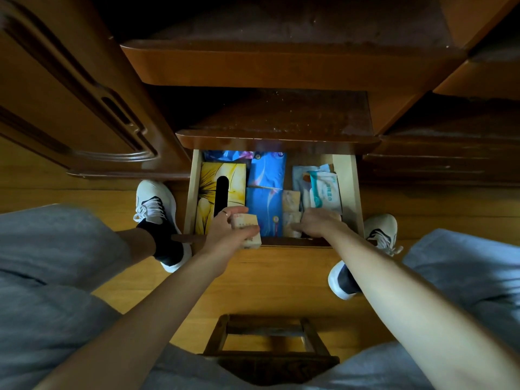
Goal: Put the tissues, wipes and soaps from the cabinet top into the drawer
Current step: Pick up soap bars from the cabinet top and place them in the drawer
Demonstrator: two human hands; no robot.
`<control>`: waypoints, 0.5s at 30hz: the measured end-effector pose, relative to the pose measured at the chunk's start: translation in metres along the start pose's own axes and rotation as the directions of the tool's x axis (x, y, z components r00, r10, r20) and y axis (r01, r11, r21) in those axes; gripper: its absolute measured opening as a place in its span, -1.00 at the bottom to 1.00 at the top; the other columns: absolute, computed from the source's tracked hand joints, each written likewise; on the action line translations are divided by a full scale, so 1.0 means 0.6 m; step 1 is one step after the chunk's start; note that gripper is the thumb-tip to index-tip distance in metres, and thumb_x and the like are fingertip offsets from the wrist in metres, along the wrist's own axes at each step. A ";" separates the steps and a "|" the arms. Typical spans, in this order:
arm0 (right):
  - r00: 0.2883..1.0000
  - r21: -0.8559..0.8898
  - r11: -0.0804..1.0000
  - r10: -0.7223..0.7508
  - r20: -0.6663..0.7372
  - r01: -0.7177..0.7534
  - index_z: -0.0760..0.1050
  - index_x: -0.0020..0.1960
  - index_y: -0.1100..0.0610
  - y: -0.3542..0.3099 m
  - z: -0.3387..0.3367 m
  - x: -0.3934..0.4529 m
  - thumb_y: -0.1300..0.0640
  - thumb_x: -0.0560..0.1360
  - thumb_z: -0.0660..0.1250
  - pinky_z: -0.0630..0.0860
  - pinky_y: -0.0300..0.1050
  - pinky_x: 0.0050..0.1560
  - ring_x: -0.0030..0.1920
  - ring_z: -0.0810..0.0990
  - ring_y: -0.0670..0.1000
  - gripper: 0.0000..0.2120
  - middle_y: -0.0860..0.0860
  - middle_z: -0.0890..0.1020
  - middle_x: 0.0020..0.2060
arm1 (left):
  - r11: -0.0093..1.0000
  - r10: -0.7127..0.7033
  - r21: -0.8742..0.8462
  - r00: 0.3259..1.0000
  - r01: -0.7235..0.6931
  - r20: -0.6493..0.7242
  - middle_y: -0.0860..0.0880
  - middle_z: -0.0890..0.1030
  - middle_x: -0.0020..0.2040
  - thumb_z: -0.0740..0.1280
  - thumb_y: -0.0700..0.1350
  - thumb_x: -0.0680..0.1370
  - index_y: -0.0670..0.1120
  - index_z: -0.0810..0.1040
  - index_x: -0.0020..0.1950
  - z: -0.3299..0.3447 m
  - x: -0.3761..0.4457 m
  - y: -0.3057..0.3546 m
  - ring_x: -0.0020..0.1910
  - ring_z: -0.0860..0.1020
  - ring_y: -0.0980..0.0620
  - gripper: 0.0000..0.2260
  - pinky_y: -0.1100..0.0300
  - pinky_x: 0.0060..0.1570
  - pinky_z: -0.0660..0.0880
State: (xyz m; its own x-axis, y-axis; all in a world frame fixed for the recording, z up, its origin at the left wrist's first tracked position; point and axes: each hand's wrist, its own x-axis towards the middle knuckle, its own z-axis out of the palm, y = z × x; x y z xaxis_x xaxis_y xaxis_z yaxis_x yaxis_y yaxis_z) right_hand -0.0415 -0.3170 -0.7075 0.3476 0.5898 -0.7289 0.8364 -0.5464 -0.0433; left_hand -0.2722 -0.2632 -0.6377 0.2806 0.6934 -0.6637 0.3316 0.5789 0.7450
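The open drawer [346, 187] sits below the cabinet top [281, 116]. Inside lie a yellow tissue box [208, 190] at the left, blue tissue packs [267, 175] in the middle, wrapped soaps [291, 202] beside them and wipes packs [323, 190] at the right. My left hand [228, 229] grips a beige wrapped soap bar [249, 225] above the drawer's front edge, next to the tissue box. My right hand [318, 222] reaches into the drawer's front right part, fingers spread over the soaps and wipes; whether it holds anything is hidden.
A tall wooden cabinet door [84, 102] stands at the left. More cabinet steps [478, 80] rise at the right. My feet in white shoes [154, 204] flank the drawer on the wooden floor. A small wooden stool [267, 353] is under me.
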 end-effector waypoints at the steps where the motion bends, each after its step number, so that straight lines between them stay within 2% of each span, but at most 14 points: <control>1: 1.000 0.005 1.000 0.016 -0.012 -0.016 0.51 -0.01 0.07 -0.002 -0.001 0.002 -0.28 0.56 0.33 0.43 -0.07 -0.15 -0.05 0.58 0.05 -0.61 0.03 0.60 -0.10 | 1.000 -0.002 0.002 1.000 0.002 0.000 0.01 0.59 0.08 0.59 -0.21 0.42 0.07 0.55 0.22 0.000 0.001 0.000 -0.02 0.59 0.10 -0.56 0.41 -0.40 0.52; 4: 0.994 0.065 0.996 0.066 -0.088 -0.061 0.50 0.08 0.11 -0.009 0.006 0.004 -0.15 0.51 0.47 0.45 -0.07 -0.18 -0.06 0.58 0.04 -0.63 0.05 0.60 -0.07 | 1.000 -0.007 -0.004 1.000 0.007 0.004 0.00 0.59 0.08 0.58 -0.21 0.43 0.10 0.55 0.17 0.000 0.001 0.002 -0.02 0.60 0.11 -0.58 0.42 -0.38 0.53; 8: 0.999 0.124 0.992 0.037 -0.005 -0.036 0.52 0.09 0.14 -0.013 0.007 0.011 0.09 0.56 0.43 0.53 -0.03 -0.10 0.01 0.61 0.08 -0.82 0.11 0.64 0.05 | 1.000 -0.009 0.027 1.000 0.009 0.007 -0.03 0.59 0.12 0.58 -0.21 0.43 0.10 0.54 0.19 -0.001 0.001 0.000 0.03 0.60 0.07 -0.57 0.40 -0.35 0.54; 12: 0.999 0.082 0.996 0.039 0.004 -0.039 0.52 0.08 0.11 -0.008 0.005 0.012 0.01 0.55 0.43 0.59 0.06 0.09 0.10 0.62 0.11 -0.78 0.09 0.64 0.07 | 0.999 -0.013 0.039 1.000 0.012 0.005 -0.03 0.58 0.13 0.58 -0.18 0.43 0.13 0.54 0.18 0.003 0.003 0.002 0.05 0.62 0.04 -0.58 0.39 -0.34 0.55; 15: 0.993 0.082 0.993 0.091 -0.073 -0.085 0.52 0.14 0.13 -0.003 0.005 0.009 -0.14 0.50 0.49 0.60 0.01 0.07 0.06 0.62 0.08 -0.59 0.08 0.64 0.06 | 1.000 -0.014 0.013 1.000 0.014 -0.005 -0.04 0.57 0.16 0.51 -0.20 0.48 0.12 0.56 0.19 0.006 0.005 0.005 0.05 0.61 0.04 -0.64 0.34 -0.31 0.56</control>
State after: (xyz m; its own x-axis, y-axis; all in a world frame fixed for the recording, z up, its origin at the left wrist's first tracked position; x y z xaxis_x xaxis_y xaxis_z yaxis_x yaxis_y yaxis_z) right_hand -0.0426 -0.3145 -0.7133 0.4523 0.5793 -0.6781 0.7663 -0.6414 -0.0368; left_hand -0.2670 -0.2610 -0.6380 0.2719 0.6873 -0.6735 0.3471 0.5828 0.7348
